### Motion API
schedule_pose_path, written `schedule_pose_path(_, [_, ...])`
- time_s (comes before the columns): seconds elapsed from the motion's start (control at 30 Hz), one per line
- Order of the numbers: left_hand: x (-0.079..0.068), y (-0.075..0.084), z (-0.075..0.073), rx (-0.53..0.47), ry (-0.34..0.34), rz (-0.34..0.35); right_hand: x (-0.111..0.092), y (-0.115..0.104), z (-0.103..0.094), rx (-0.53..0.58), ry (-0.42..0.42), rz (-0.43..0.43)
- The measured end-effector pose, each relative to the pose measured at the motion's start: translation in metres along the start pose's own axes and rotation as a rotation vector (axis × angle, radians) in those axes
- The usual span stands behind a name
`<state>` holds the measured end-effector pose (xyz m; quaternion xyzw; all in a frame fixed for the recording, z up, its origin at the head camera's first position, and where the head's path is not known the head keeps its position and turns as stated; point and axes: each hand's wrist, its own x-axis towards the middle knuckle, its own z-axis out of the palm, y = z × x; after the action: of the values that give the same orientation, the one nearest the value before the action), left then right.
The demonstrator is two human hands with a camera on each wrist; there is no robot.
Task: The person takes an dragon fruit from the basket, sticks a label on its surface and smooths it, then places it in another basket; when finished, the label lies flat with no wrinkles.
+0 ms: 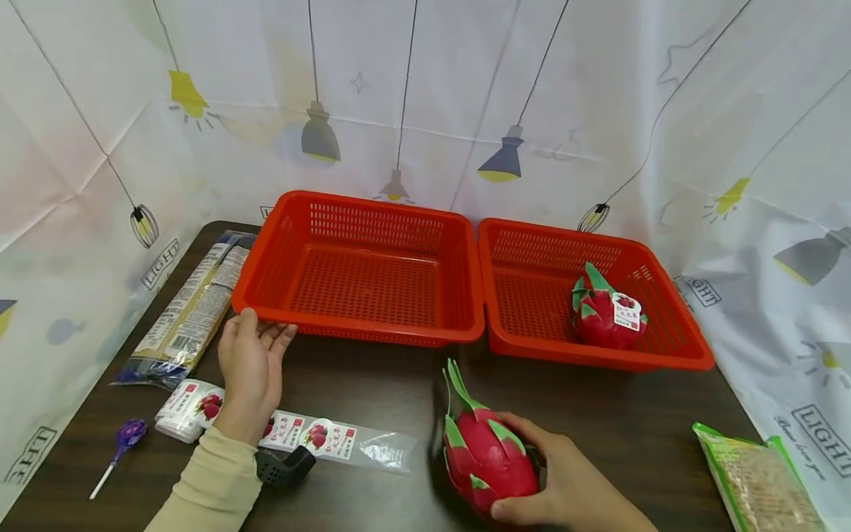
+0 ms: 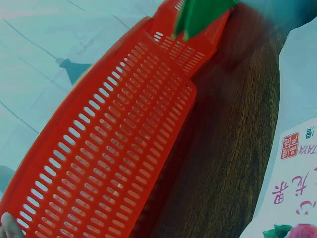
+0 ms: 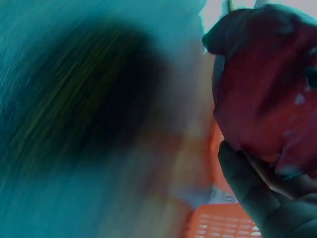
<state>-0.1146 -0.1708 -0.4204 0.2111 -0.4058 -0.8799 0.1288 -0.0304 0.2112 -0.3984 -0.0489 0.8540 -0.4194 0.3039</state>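
Note:
My right hand (image 1: 555,473) grips a pink dragon fruit (image 1: 488,454) with green leaf tips, low over the table's near side. Thumb and fingers lie around its right side, and no label shows on it in the head view. In the right wrist view the same dragon fruit (image 3: 267,94) looks dark, with fingers beneath it. My left hand (image 1: 253,369) holds the front left corner of a red slotted basket (image 1: 359,329) at its rim. One fingertip (image 2: 11,225) shows against that basket's rim in the left wrist view.
A second red basket (image 1: 598,358) on the right holds a labelled dragon fruit (image 1: 601,321). A label roll (image 1: 176,414) trails its strip (image 1: 346,441) under my left wrist. Nearby are a purple lollipop (image 1: 126,443) and long plastic package (image 1: 193,310). A green-edged packet (image 1: 758,473) lies right.

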Motion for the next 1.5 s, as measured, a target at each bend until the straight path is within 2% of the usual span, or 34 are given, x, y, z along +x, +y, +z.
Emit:
schedule_pose_path(0.17, [0.0,-0.001,0.0,-0.02,0.019,-0.01,0.015,0.003,0.002,-0.05,0.147,0.047])
schedule_pose_path(0.33, [-0.002,-0.002,0.0,-0.019,0.023,-0.011,0.027,0.004,0.004,-0.019,0.242,0.078])
schedule_pose_path(0.4, [-0.002,-0.002,0.001,-0.021,0.023,-0.006,0.031,0.006,0.003,0.015,0.25,0.07])
schedule_pose_path(0.57, [-0.002,0.0,0.002,-0.036,0.022,0.005,0.039,0.013,-0.002,0.107,0.209,0.021])
schedule_pose_path(0.8, [-0.003,0.001,0.002,-0.047,0.036,-0.006,0.042,0.016,-0.003,0.144,0.188,0.015])
schedule_pose_path(0.93, [-0.006,0.002,0.0,-0.033,0.019,-0.057,0.04,0.016,-0.002,0.142,0.192,0.007])
schedule_pose_path(1.07, [-0.019,0.008,-0.012,-0.041,-0.053,-0.239,0.038,0.016,-0.003,0.134,0.193,0.01])
schedule_pose_path(1.1, [-0.023,0.01,-0.016,0.012,-0.092,-0.27,0.037,0.016,-0.004,0.128,0.195,0.014])
schedule_pose_path(1.13, [-0.028,0.013,-0.02,0.107,-0.15,-0.28,0.036,0.015,-0.005,0.123,0.197,0.02])
schedule_pose_path(1.17, [-0.034,0.016,-0.024,0.264,-0.232,-0.258,0.034,0.014,-0.006,0.117,0.2,0.022])
schedule_pose_path(1.2, [-0.039,0.018,-0.029,0.461,-0.32,-0.2,0.033,0.013,-0.008,0.11,0.203,0.02])
schedule_pose_path(1.27, [-0.047,0.023,-0.036,0.972,-0.46,0.018,0.028,0.01,-0.009,0.095,0.225,0.008])
schedule_pose_path(1.3, [-0.052,0.025,-0.041,1.219,-0.497,0.15,0.026,0.009,-0.01,0.095,0.245,-0.002])
schedule_pose_path(1.37, [-0.059,0.026,-0.051,1.603,-0.55,0.367,0.02,0.007,-0.009,0.089,0.31,-0.053])
schedule_pose_path(1.4, [-0.063,0.024,-0.057,1.729,-0.573,0.433,0.018,0.006,-0.008,0.096,0.346,-0.092])
schedule_pose_path(1.43, [-0.066,0.022,-0.062,1.821,-0.595,0.471,0.016,0.005,-0.007,0.101,0.389,-0.127])
schedule_pose_path(1.5, [-0.071,0.015,-0.073,1.925,-0.62,0.521,0.015,0.004,-0.005,0.117,0.475,-0.224])
